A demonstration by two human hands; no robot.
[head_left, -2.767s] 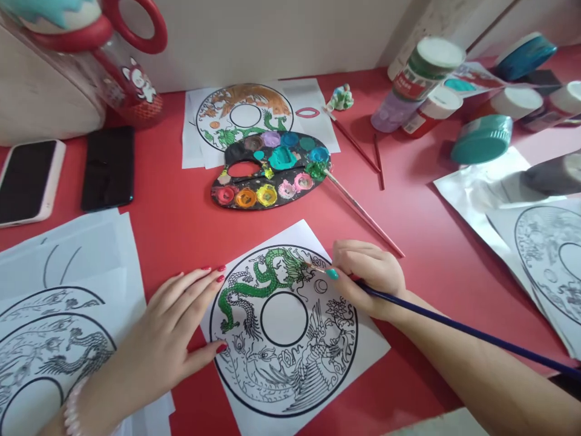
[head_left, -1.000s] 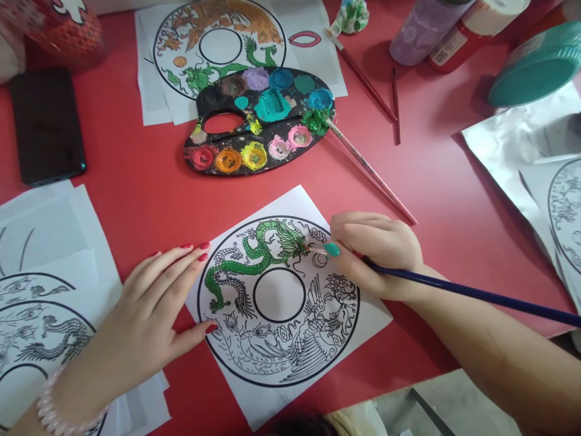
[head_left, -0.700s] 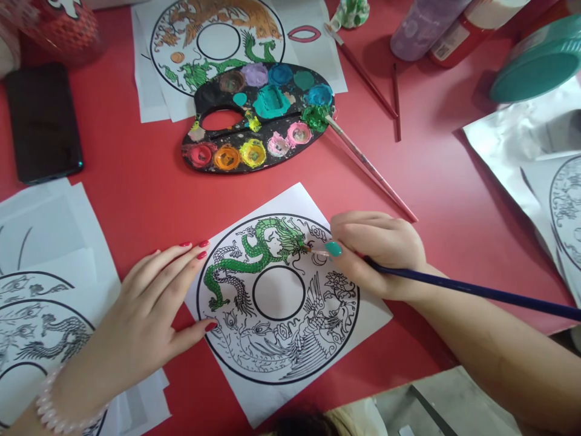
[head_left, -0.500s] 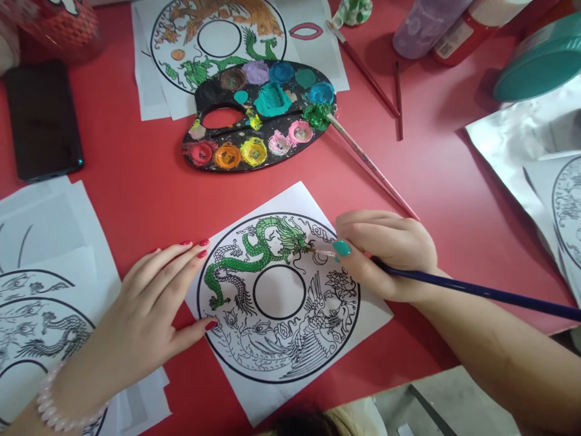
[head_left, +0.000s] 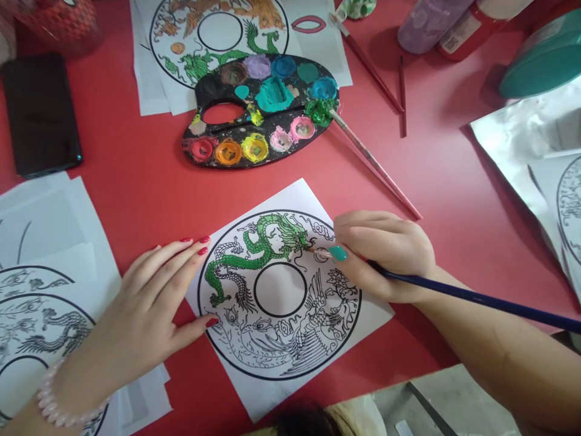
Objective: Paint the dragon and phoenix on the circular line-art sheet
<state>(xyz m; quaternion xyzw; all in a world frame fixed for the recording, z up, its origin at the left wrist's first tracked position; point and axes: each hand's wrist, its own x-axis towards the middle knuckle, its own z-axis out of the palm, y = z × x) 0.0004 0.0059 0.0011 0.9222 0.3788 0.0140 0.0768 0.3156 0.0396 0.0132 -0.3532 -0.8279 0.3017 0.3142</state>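
Note:
A white sheet (head_left: pixel 279 290) printed with a ring of dragon and phoenix outlines lies in front of me. Green paint covers much of the dragon (head_left: pixel 240 261); the phoenix below is bare line work. My right hand (head_left: pixel 385 254) pinches a paintbrush (head_left: pixel 454 290) with a dark blue handle, its tip at the dragon's head. My left hand (head_left: pixel 158 297) lies flat with fingers spread, fingertips on the sheet's left edge. Beyond the sheet sits a black palette (head_left: pixel 245 136) with wells of several colours. A second brush (head_left: pixel 374 163) rests its bristles in the palette's green paint.
A partly coloured sheet (head_left: pixel 175 100) lies behind the palette. Two thin red brushes (head_left: pixel 376 75) are at the upper right, near paint bottles (head_left: pixel 426 24) and a teal jar (head_left: pixel 540 66). A black phone (head_left: pixel 42 115) and printed sheets (head_left: pixel 59 224) lie on the left.
The brush tip and my right thumb have shifted very slightly at the dragon's head. The view has tilted a little; my left hand stays in place on the sheet.

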